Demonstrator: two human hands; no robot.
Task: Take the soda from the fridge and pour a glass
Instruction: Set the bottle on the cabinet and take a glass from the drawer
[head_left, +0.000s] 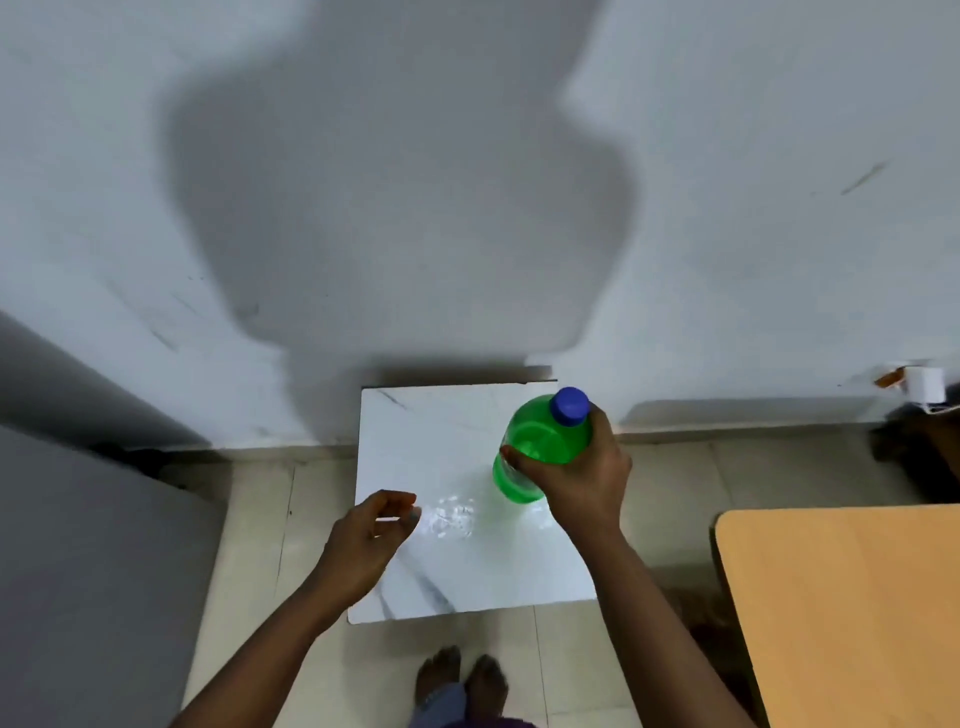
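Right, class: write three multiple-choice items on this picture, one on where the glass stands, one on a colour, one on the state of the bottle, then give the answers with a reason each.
1. Where is the clear glass?
A. on the white marble-look table
B. on the floor
C. on the wooden table

2. What colour is the cap of the green bottle?
A. red
B. blue
C. white

3. What state is the bottle in?
A. lying on its side
B. open and pouring
C. capped and gripped by the right hand

Answers: 1 A, the glass stands on the white top beside the left hand. 2 B, the cap is plainly blue. 3 C, the cap is on and the fingers wrap the bottle.
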